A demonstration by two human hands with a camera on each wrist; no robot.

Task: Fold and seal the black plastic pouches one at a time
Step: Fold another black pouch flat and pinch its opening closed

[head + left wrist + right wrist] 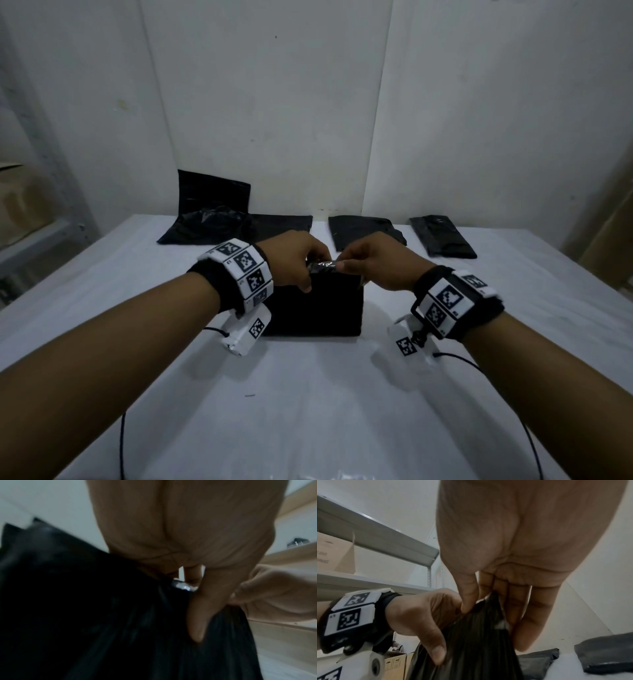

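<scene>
A black plastic pouch (318, 305) stands upright at the middle of the white table (308, 394), held by its top edge. My left hand (298, 263) pinches the top at the left, thumb down its near face. My right hand (370, 265) pinches the same top edge at the right, where a shiny strip (325, 264) shows between the two hands. The right wrist view has the pouch (476, 642) hanging under my right fingers (518, 601), with my left hand (423, 618) beside it. The left wrist view is blurred, the black pouch (85, 615) under my left thumb (197, 615).
Several other black pouches lie along the table's far edge: a loose heap (212, 219) at the left against the wall, one (363, 231) behind my hands, one (442, 236) at the right. A metal shelf (376, 538) with cardboard boxes stands to the left.
</scene>
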